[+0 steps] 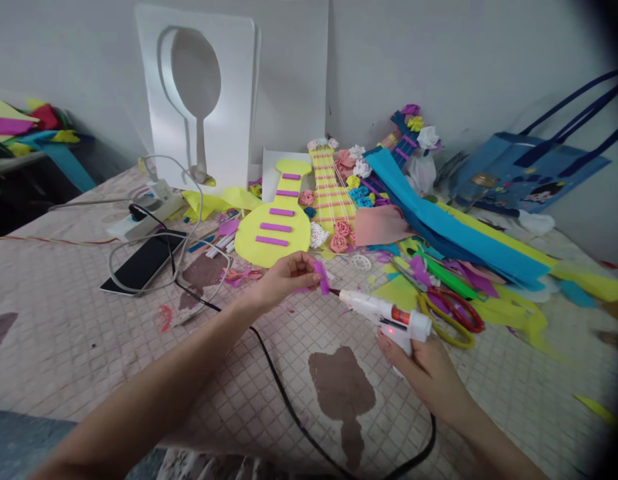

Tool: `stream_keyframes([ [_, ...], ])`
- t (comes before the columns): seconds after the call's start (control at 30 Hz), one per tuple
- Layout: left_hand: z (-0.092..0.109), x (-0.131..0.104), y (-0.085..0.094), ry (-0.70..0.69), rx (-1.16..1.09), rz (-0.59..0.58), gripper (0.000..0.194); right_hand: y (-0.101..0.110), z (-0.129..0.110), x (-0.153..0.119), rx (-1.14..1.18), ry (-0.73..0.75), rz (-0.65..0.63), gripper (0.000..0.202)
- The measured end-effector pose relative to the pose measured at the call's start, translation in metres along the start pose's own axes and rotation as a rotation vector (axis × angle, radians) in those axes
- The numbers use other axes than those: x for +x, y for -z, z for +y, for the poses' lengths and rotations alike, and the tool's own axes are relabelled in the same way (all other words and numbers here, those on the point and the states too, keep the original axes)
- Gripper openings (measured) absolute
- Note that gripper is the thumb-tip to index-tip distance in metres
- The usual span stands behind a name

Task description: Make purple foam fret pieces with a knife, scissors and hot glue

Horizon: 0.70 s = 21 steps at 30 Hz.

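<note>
The left grip is pinching a small purple strip between thumb and fingers, while the right grip is clasping a white glue gun. The gun's nozzle is pointing at the strip, just beside the left grip; whether they are touching, I cannot tell. Beyond the left grip, a yellow guitar-shaped cutout is resting on the surface, carrying purple bars. Left of that grip, a dark-screened device is lying flat.
</note>
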<state>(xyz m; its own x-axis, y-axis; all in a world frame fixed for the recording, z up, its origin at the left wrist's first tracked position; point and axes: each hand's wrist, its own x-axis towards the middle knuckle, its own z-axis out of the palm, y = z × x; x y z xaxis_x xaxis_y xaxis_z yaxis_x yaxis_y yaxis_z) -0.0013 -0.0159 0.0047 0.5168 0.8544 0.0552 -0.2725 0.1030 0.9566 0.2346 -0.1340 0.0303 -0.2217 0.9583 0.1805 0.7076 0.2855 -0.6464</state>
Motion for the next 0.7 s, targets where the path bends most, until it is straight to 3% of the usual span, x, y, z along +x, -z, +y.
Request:
stream_keyframes([
  [0.23,0.001,-0.002,-0.002,0.007,0.022,-0.116,0.022,0.002,-0.005,0.015,0.007,0.021,0.049,0.028],
  [0.4,0.001,-0.002,-0.003,-0.007,0.016,-0.133,0.019,0.002,-0.008,0.023,0.012,0.021,0.057,0.027],
  [0.7,0.0,0.0,0.001,-0.016,-0.021,-0.027,0.024,-0.001,0.002,0.004,0.025,-0.039,-0.008,0.026],
])
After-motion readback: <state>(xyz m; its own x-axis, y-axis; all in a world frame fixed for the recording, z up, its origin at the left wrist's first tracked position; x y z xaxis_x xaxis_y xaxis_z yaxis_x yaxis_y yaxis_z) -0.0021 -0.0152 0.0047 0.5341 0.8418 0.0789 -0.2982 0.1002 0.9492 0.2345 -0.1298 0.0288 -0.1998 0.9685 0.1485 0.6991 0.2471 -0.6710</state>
